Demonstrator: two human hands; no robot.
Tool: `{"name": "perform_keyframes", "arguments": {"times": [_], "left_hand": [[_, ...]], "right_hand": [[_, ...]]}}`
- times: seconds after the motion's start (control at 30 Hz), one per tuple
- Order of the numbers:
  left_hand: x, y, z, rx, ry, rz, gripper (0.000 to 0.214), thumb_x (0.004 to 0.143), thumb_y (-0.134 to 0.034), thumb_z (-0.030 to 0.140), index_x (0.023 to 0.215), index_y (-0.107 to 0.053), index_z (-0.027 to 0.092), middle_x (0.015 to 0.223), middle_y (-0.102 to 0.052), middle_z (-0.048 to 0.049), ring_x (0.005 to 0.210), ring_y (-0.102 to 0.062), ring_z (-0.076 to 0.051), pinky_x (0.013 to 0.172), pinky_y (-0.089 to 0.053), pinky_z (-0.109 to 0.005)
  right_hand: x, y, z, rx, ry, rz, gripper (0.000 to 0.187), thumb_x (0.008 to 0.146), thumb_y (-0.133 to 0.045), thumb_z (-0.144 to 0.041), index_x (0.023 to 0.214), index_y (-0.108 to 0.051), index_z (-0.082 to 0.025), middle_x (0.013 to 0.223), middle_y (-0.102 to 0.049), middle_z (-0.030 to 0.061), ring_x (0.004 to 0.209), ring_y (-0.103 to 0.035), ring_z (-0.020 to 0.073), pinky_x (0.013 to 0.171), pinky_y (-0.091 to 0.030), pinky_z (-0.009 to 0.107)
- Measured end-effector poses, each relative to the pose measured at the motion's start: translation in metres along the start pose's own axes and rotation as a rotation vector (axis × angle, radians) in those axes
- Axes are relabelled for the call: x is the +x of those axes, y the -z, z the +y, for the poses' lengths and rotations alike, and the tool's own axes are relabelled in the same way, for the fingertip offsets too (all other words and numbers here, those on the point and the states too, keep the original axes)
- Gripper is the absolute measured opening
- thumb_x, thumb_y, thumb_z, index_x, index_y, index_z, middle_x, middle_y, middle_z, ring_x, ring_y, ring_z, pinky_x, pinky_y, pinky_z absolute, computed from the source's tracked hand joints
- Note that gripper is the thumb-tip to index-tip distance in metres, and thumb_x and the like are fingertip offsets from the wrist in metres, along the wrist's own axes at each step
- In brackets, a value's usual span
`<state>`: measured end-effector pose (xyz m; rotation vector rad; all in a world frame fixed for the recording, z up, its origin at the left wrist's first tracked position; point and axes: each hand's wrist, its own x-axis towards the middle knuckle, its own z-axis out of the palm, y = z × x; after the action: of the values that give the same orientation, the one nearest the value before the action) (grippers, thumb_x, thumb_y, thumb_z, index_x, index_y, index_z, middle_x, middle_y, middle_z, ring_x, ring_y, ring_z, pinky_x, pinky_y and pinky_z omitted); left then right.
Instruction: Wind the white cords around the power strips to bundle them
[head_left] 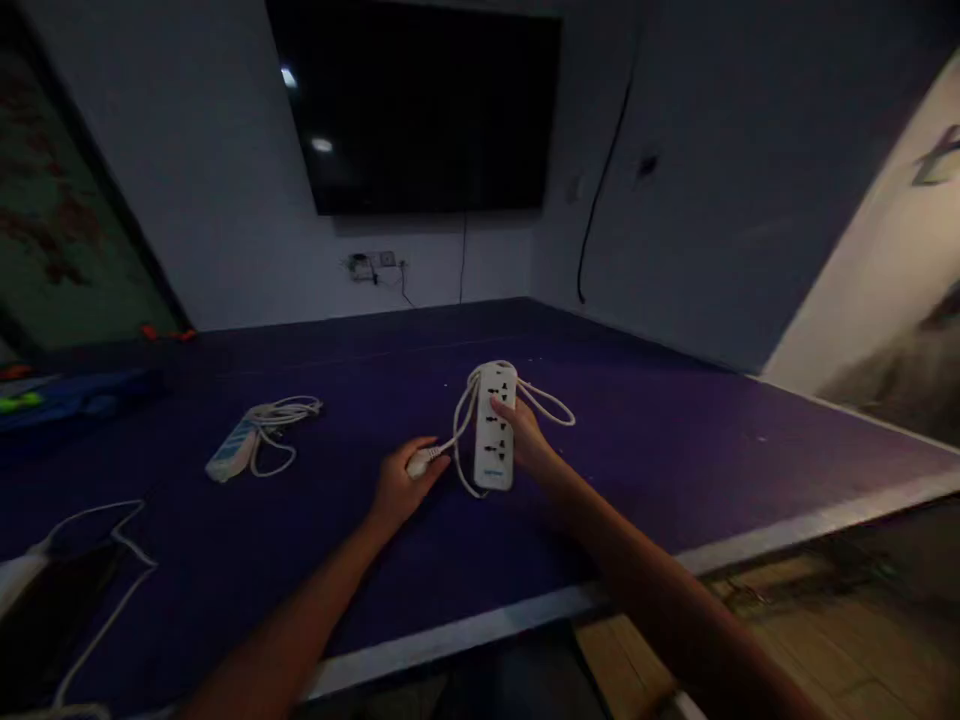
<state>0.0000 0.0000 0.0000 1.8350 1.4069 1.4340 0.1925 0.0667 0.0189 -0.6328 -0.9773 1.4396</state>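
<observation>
Strip [495, 435]: in the right hand, over the table [637, 430]; socket face toward the camera, blue lettering at the near end. Cannot tell whether touching the table.
Right hand [523, 432]: closed on the strip's right edge, thumb across the socket face, fingers hidden behind. Probably best used as the steady side; hold firmly, without twisting.
Plug [421, 462]: just left of the strip, pins not visible. Handle by the body, not by the cord, for less strain at the neck.
Left hand [401, 485]: curled round the plug, with the cord end emerging between thumb and forefinger.
Cord [457, 425]: in loose loops on both sides of the strip, one run leading to the plug. Work one loop at a time; draw gently, watching for snags at the strip's ends.
Second strip [231, 452]: on the table, well to the left, with own cord bundled. Best left clear.
</observation>
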Motion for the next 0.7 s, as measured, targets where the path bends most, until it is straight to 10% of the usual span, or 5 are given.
{"name": "perform_keyframes", "arguments": {"times": [0.7], "left_hand": [[0.018,0.011,-0.018,-0.276,0.215,0.436,0.036,0.063,-0.066,0.048,0.074,-0.063,0.014,0.045,-0.048,0.0059,0.036,-0.041,-0.007,0.037,-0.031,-0.019]], "right_hand": [[0.01,0.013,0.019,-0.131,-0.355,0.049,0.014,0.082,-0.056,-0.026,0.075,-0.06,-0.014,0.057,-0.062,0.0008,0.045,-0.055,0.0108,0.045,-0.043,0.021]]}}
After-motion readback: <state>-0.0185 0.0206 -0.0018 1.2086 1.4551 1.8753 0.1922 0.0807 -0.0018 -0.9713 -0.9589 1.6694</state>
